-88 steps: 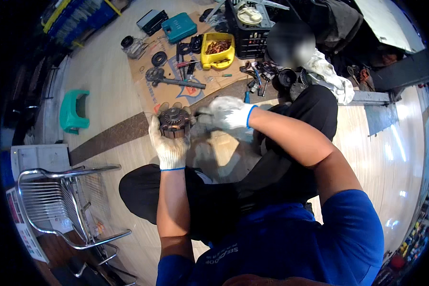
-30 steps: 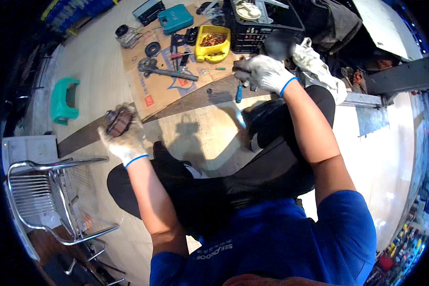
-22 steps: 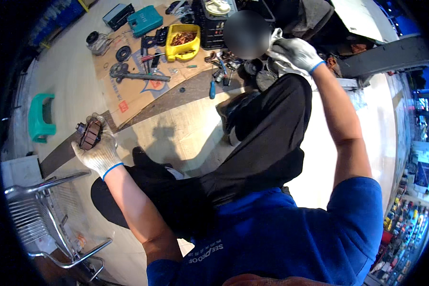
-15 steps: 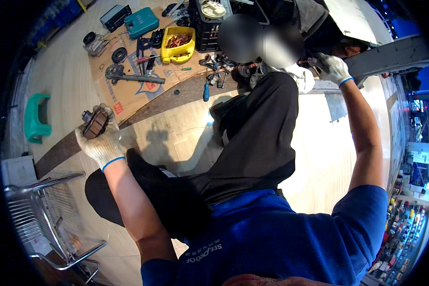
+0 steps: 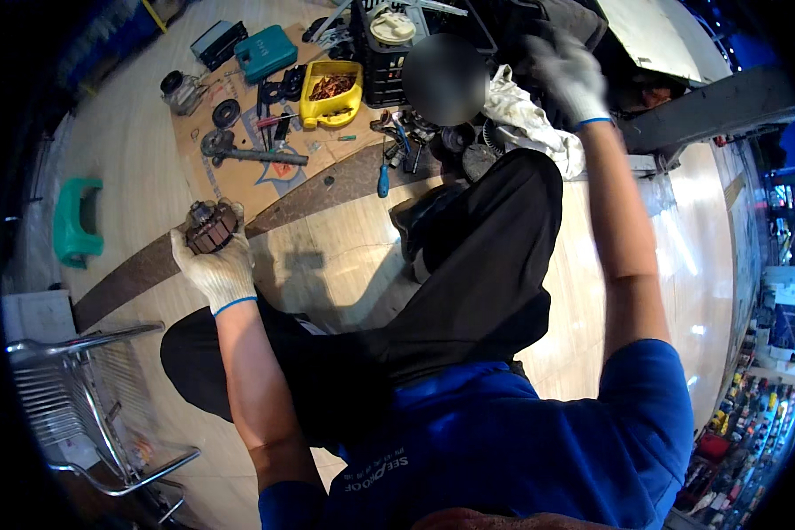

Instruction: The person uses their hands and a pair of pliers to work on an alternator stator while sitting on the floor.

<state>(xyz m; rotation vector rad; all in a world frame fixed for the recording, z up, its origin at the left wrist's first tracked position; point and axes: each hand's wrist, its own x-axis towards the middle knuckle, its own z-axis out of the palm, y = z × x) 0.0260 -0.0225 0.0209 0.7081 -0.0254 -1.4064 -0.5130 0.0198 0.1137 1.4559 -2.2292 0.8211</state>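
Note:
In my gloved left hand (image 5: pixel 216 269) is a brown, segmented metal rotor (image 5: pixel 213 233), its shaft end facing away from me. The fingers are closed round its sides, above the floor at the near edge of the cardboard. Farther off on the right, my gloved right hand (image 5: pixel 574 79) is smeared by motion, and what its fingers do is hidden. A crumpled white cloth (image 5: pixel 534 124) lies just left of and below that hand. Beside the cloth, dark round metal parts (image 5: pixel 481 161) rest close to my raised knee.
On the cardboard (image 5: pixel 216 181) lie a hammer-like metal tool (image 5: pixel 252 154), a black ring (image 5: pixel 226 112), a teal case (image 5: pixel 267 53) and a yellow container (image 5: pixel 333 75) of copper-coloured pieces. A blue-handled screwdriver (image 5: pixel 382 181) lies nearer. At left stand a green stool (image 5: pixel 78 225) and a metal chair (image 5: pixel 106 424).
My right hand has moved left and away from me, off the grey beam's end. My left hand has shifted slightly right with the rotor, which is now turned differently.

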